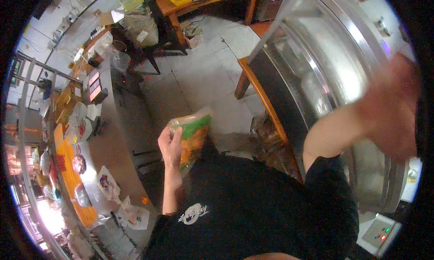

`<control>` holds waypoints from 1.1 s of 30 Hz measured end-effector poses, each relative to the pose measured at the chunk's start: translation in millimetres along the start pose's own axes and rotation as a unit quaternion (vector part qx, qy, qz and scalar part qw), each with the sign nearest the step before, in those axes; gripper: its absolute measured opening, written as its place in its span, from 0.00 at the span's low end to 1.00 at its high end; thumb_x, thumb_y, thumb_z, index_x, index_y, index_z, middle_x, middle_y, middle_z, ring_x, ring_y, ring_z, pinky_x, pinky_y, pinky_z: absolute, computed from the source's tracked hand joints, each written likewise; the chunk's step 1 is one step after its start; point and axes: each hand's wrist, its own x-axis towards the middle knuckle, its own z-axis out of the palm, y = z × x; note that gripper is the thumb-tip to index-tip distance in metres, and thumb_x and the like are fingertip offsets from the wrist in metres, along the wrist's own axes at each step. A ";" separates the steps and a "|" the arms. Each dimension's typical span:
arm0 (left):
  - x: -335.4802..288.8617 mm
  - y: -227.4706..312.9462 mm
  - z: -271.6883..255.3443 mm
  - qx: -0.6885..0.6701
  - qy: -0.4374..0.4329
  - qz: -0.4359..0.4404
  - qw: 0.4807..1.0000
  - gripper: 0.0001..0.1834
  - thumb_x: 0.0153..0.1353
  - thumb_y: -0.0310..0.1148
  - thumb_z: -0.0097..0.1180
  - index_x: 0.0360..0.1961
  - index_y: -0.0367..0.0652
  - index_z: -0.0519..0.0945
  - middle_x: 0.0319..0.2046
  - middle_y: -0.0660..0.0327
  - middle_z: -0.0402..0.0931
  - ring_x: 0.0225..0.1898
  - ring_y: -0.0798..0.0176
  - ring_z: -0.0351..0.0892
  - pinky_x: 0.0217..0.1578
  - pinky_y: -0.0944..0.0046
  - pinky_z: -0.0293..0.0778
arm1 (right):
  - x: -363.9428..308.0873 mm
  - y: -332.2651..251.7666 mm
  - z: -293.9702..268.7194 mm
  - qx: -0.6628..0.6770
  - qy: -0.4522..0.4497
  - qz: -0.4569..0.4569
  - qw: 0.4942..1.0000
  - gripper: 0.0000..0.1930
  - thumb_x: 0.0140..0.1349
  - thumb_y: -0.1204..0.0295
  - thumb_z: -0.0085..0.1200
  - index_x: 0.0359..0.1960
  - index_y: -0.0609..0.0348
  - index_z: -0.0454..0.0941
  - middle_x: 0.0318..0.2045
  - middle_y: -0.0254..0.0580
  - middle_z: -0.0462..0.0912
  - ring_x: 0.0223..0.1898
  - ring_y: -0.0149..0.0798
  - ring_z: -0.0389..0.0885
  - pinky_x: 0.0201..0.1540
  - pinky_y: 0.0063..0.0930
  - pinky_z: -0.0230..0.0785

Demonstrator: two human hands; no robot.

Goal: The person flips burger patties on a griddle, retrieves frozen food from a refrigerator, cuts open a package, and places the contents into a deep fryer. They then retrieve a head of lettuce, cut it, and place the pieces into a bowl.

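In front of my body, my left hand (171, 146) grips a green and orange plastic packet (194, 140) by its upper edge, thumb on the near face. The packet hangs down beside my black shirt, and its contents cannot be made out. My right arm is raised to the right, and my right hand (391, 95) is a large blur close to the rim of the view. It lies in front of a tall stainless steel cabinet (334, 47) with shiny panels. Its fingers are smeared, so their pose is hidden, and whether they touch the cabinet cannot be told.
A long grey counter (90, 142) curves along the left, with bags, papers and a small display stand (96, 89). A wooden table (203, 5) stands at the back. A wooden-edged bench (266, 113) runs below the cabinet, by a dark plastic bag (269, 138). The tiled floor (194, 74) lies between.
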 end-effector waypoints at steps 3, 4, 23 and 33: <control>92.6 3.0 19.0 -0.015 0.011 0.058 0.998 0.09 0.66 0.30 0.63 0.33 0.35 0.80 0.25 0.68 0.75 0.28 0.72 0.65 0.29 0.65 0.65 | -70.3 161.1 27.3 -0.011 -0.044 0.341 0.939 0.13 0.71 0.65 0.53 0.47 0.62 0.81 0.44 0.44 0.85 0.47 0.38 0.82 0.56 0.37 0.74; 123.7 10.0 16.6 0.119 -0.001 0.044 0.992 0.11 0.64 0.32 0.65 0.30 0.35 0.79 0.23 0.63 0.73 0.27 0.70 0.65 0.28 0.63 0.65 | -100.3 204.6 38.7 -0.039 -0.149 0.383 0.911 0.15 0.66 0.67 0.62 0.52 0.60 0.81 0.50 0.43 0.85 0.52 0.39 0.81 0.60 0.37 0.72; 626.8 168.2 381.8 0.092 -0.421 0.119 0.895 0.11 0.63 0.24 0.67 0.29 0.40 0.74 0.24 0.74 0.68 0.28 0.77 0.62 0.30 0.70 0.61 | -210.3 643.5 -90.8 -0.121 0.158 0.611 0.766 0.20 0.62 0.67 0.63 0.55 0.56 0.79 0.47 0.49 0.84 0.48 0.49 0.84 0.52 0.40 0.76; 795.7 219.6 613.0 -0.030 -0.528 0.085 0.844 0.09 0.66 0.25 0.66 0.29 0.42 0.78 0.25 0.74 0.73 0.28 0.79 0.66 0.30 0.74 0.62 | -126.9 791.7 -268.9 -0.458 0.069 0.473 0.750 0.08 0.61 0.70 0.62 0.28 0.55 0.74 0.22 0.55 0.78 0.25 0.63 0.80 0.29 0.50 0.75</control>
